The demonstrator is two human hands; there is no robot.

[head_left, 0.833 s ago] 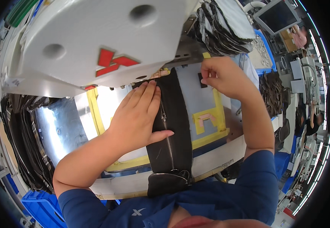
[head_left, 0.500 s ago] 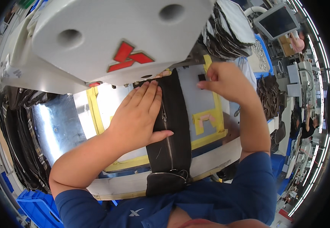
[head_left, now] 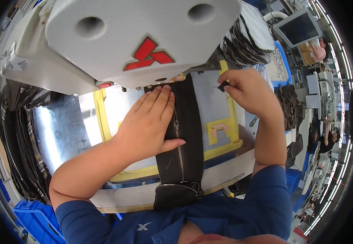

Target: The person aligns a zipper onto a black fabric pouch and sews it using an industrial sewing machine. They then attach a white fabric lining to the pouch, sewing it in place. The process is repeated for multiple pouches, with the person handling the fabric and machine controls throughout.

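A long black fabric panel (head_left: 193,126) with a metal zipper (head_left: 179,148) down its length lies on the worktable, running from under the machine head toward me. Its near end, with a second curved zipper, hangs at the table's front edge. My left hand (head_left: 146,126) rests flat on the panel, fingertips close to the machine head, thumb across the zipper. To the right, my right hand (head_left: 253,91) pinches a small black fabric piece (head_left: 223,86) between thumb and fingers, above the yellow-taped plate (head_left: 215,105) and apart from the panel.
A large white sewing machine head (head_left: 103,44) overhangs the far side. Dark fabric pieces (head_left: 20,154) hang in a stack at left. More stacked pieces (head_left: 245,40) stand at the far right near a blue tray (head_left: 284,61) and a screen (head_left: 298,27). A blue crate (head_left: 36,219) sits lower left.
My right hand has closed on the small black piece, which lay on the plate, and lifted it slightly. My left hand keeps its place on the panel. The whole view has shifted slightly.
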